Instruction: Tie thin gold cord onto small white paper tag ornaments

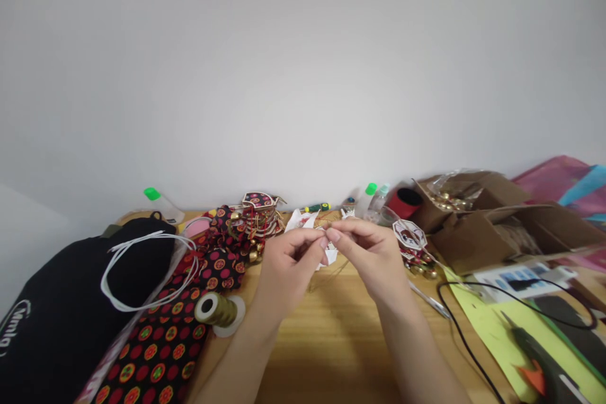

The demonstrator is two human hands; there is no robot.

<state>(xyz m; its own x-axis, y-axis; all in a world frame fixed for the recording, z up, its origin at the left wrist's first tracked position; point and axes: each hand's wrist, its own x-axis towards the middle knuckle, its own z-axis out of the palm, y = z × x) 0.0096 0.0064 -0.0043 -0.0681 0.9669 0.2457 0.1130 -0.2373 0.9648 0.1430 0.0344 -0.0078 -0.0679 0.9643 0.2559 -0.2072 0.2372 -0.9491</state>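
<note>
Over the middle of the wooden table, my left hand (292, 260) and my right hand (372, 255) meet fingertip to fingertip. Both are closed in a pinch on thin olive-brown thread (316, 284), whose loose strands show around and below the fingers. The exact spot they grip is mostly hidden by the fingertips. Behind the hands lie white paper pieces (303, 219), partly covered. A spool of olive thread (216, 309) stands on the table left of my left forearm.
Patterned fabric (156, 341), a white cord coil (111, 287) and a black bag (71, 290) fill the left. Ornaments with bells (259, 221) stand behind. On the right are cardboard boxes (473, 246), scissors (430, 300), a black cable (457, 325) and a glue gun (540, 353).
</note>
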